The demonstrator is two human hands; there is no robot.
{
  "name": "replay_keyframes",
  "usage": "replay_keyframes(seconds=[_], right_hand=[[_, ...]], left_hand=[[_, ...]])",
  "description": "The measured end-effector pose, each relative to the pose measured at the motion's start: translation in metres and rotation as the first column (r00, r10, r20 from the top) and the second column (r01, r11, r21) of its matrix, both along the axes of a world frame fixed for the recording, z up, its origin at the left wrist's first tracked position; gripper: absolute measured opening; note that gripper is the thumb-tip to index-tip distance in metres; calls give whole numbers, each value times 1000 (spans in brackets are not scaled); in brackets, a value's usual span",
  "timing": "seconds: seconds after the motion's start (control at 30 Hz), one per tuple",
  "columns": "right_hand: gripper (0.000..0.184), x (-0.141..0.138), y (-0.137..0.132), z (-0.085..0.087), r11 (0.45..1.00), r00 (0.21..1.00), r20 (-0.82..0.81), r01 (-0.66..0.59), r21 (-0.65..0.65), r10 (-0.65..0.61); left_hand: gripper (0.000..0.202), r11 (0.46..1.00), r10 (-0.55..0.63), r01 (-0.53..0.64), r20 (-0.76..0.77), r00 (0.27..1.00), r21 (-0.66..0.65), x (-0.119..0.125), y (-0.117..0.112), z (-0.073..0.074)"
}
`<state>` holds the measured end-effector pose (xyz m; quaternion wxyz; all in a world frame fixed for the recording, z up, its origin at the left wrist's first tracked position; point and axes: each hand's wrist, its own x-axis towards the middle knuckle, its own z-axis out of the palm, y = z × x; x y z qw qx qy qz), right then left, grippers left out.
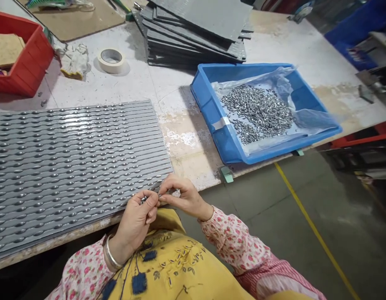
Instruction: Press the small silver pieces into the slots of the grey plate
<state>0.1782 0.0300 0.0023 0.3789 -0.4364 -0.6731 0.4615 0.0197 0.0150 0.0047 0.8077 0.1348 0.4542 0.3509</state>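
Note:
A grey grooved board lies at the left of the table, with rows of small shiny metal pieces, pointed at both ends, in its grooves. My left hand is curled at the board's near right corner, with a few of these metal pieces showing between thumb and fingers. Against its fingertips, my right hand pinches what looks like one more such piece, mostly covered by the fingers. Toward the board's right end, the grooves show bare lines.
Right of the board, a blue tray lined with plastic holds a heap of the same metal pieces. Behind it stands a stack of grey boards. A tape roll, crumpled cloth and red bin sit farther left.

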Motion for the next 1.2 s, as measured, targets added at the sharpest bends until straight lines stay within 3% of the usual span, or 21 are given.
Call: replay_keyframes(seconds=[0.1,0.2,0.27,0.4,0.57,0.67,0.77,0.83,0.9,1.0,1.2], right_hand=[[15,6,2,-3,999,999,-25,32,-43,-33],[15,18,11,-11,961,967,25,255,-106,-254],[15,26,17,-17,926,924,126,371,-72,-360],[13,34,25,-27,937,892,286,344,70,-349],[12,28,25,-37,935,854,381,333,122,-354],[9,27,25,-41,920,837,382,372,128,-391],[7,26,23,-34,910,848,329,390,143,-415],[7,23,20,-22,941,906,257,320,107,-337],[9,18,18,-7,987,975,157,158,22,-160],[12,8,15,8,998,998,38,-45,-51,47],[11,-7,13,4,982,996,-46,-81,-169,75]], left_hand=[[21,1000,6,-6,-10,1000,-8,2,1,3],[25,999,14,-13,18,1000,-41,0,3,8],[29,998,-9,11,40,999,-67,-1,4,10],[24,997,-33,36,36,999,-67,-2,4,10],[16,996,-56,59,58,997,-61,-3,4,8],[15,996,-71,74,72,995,-43,-4,4,6],[16,999,-40,41,42,998,-4,-4,4,3],[18,1000,-11,11,25,1000,-2,-3,4,2],[19,1000,12,-12,20,1000,-18,-3,4,0],[21,999,53,-53,0,999,-12,-4,3,0],[23,996,65,-63,-31,997,70,-8,1,-1]])
